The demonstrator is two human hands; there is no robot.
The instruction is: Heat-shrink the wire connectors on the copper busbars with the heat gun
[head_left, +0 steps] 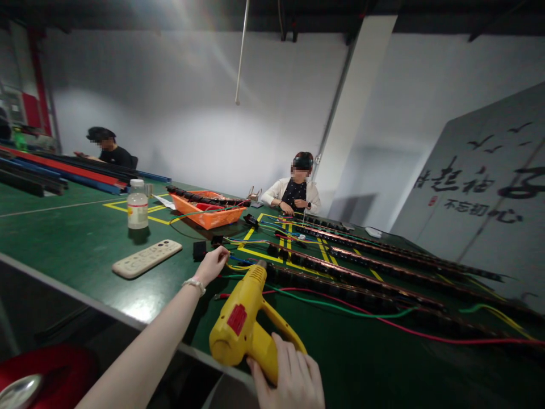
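My right hand (pixel 293 372) is wrapped round the handle of a yellow heat gun (pixel 240 324), whose nozzle points away from me toward the wires. Stretched forward, my left hand (pixel 216 262) has its fingers closed at a bundle of thin coloured wires (pixel 238 263), beside a small black connector block (pixel 200 250). The wires run into a long dark strip with copper-coloured parts (pixel 340 284) that reaches off to the right. A green wire (pixel 332 307) and a red wire (pixel 366 320) lie loosely in front of that strip.
Further strips (pixel 383 258) lie alongside. Left on the green table (pixel 85 250) are a phone in a beige case (pixel 147 259) and a bottle (pixel 137 204). An orange basket (pixel 208 217) stands behind. One person (pixel 296 190) sits across; another (pixel 113 156) sits far left.
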